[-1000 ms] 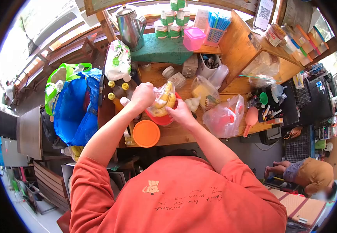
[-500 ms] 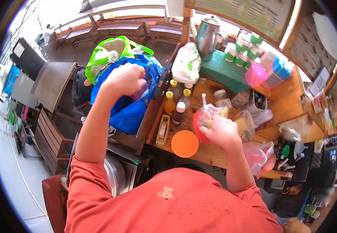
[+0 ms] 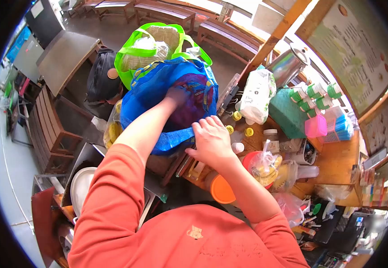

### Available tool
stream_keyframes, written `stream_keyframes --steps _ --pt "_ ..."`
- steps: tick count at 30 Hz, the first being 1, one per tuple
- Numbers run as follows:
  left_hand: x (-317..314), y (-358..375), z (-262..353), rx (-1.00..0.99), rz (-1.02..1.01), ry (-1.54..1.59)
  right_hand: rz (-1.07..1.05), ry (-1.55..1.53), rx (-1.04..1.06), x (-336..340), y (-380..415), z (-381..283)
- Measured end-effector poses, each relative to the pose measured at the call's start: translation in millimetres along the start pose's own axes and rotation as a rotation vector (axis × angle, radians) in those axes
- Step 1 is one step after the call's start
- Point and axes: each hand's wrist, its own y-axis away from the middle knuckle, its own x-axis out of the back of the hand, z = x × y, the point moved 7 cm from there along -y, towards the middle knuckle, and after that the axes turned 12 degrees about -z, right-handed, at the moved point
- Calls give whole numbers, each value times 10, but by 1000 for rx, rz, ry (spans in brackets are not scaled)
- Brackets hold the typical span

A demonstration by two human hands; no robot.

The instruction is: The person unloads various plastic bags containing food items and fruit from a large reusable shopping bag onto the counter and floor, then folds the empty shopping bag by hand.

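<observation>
A large blue bag (image 3: 144,100) stands with its mouth towards me, dark reddish-purple contents (image 3: 194,102) showing inside. My left hand (image 3: 177,94) reaches down into it, its fingers hidden in the shade. At the near right edge of the bag, my right hand (image 3: 212,140) grips the rim, thumb below and fingers over the top. Behind the blue bag sits a bright green bag (image 3: 131,52) holding wrapped goods. On the wooden counter, a clear plastic bag with yellow contents (image 3: 265,169) rests in a red bowl (image 3: 249,158), right of my right forearm.
Yellow-capped bottles (image 3: 236,116), an orange lid (image 3: 222,190) and a tape dispenser (image 3: 197,169) are on the counter near my right arm. Beyond them are a white-and-green package (image 3: 257,96) and a metal jug (image 3: 288,64). A black backpack (image 3: 102,76) lies left of the bags.
My left hand has gone from above the blue bag down into it. My right hand has let go of the clear plastic bag and moved left onto the blue bag's rim. The view has shifted.
</observation>
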Motion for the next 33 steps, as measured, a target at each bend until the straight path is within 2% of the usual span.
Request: stream_keyframes --steps 1,3,4,6,7,9,10,15,19,20,22,25,27,30,33 --pt "-119 -114 7 1 6 19 14 -10 -41 32 13 35" --pt "-37 -159 77 2 386 -38 52 20 -68 65 48 45" --pt "-82 -248 68 11 392 -18 143 34 -112 74 57 90" --pt "-110 -407 56 19 280 93 271 46 -165 133 66 146" --pt "-75 -461 59 29 285 110 262 60 -154 151 47 153" --pt "-39 -507 23 103 78 89 193 3 -198 160 18 219" --pt "25 -490 -15 105 78 97 182 0 -208 165 9 231" --pt "850 -29 -4 -50 127 56 281 -25 -117 161 56 283" --pt "539 -448 -72 -107 228 189 292 -68 -78 158 77 310" --pt "407 -531 -16 -279 408 70 291 -60 -80 161 75 326" --pt "399 -489 153 -456 589 -50 292 -85 -73 140 75 341" --pt "629 -379 264 -355 390 22 287 -104 -71 131 80 343" --pt "755 -436 268 -231 116 -63 268 -135 -77 125 75 353" --pt "821 -621 284 -163 51 104 264 -144 -72 124 81 342" --pt "333 -1200 442 -220 112 106 268 -136 -79 121 78 321"
